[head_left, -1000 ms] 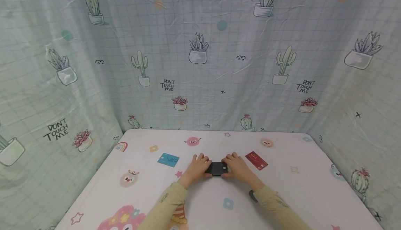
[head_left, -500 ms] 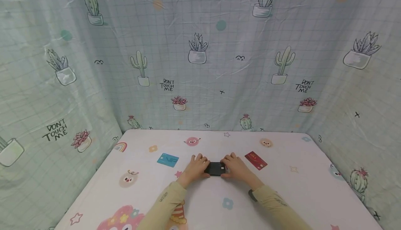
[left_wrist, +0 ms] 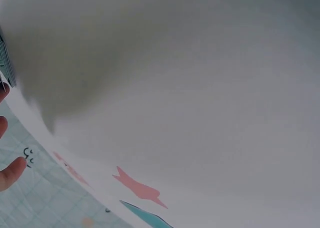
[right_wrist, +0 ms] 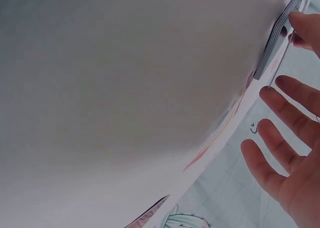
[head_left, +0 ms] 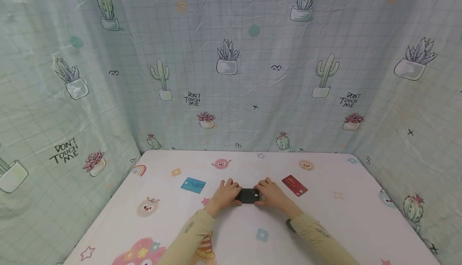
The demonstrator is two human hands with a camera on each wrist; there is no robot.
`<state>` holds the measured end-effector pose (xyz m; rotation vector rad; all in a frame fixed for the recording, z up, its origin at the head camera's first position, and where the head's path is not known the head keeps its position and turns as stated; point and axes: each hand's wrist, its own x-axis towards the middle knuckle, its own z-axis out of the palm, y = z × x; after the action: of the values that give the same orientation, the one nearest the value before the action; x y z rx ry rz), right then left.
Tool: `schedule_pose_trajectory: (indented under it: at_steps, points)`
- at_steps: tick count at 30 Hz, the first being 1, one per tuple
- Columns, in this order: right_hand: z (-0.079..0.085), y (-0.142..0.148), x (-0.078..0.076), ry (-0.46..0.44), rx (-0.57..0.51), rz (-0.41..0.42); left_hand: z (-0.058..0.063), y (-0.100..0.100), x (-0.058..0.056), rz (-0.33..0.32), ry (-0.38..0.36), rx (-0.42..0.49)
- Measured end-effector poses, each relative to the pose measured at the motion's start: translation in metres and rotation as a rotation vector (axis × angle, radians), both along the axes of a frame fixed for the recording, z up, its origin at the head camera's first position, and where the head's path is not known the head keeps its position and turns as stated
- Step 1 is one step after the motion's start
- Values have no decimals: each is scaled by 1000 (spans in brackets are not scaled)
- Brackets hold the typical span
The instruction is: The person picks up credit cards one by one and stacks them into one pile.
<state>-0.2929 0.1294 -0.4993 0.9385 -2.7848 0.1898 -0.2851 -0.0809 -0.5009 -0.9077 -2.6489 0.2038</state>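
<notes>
A black card with a chip near its right end lies between the two hands, in the middle of the head view. My left hand pinches its left end. At the other end, the thumb and a finger of my right hand grip it. The right wrist view shows the held card edge-on as a thin line, beside a stack of cards with layered edges. That stack also shows at the left border of the left wrist view, with a fingertip just under it.
Left of the hands lies a blue VIP card, and a red VIP card lies to the right. All rest on a white table printed with cartoon figures. A cactus-print curtain encloses the back and sides.
The black card has slid slightly left between the hands, so less of it reaches toward the right hand. Both hands keep their places, and the blue and red cards have not moved.
</notes>
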Motion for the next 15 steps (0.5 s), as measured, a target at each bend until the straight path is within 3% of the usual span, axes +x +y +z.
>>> schedule_pose_trajectory:
  at_steps: [8, 15]
  points:
    - [1, 0, 3, -12, -17, 22, -5, -1, 0, -13, 10, 0]
    - [1, 0, 4, -35, -21, 18, -13, -6, -5, -78, 90, 50]
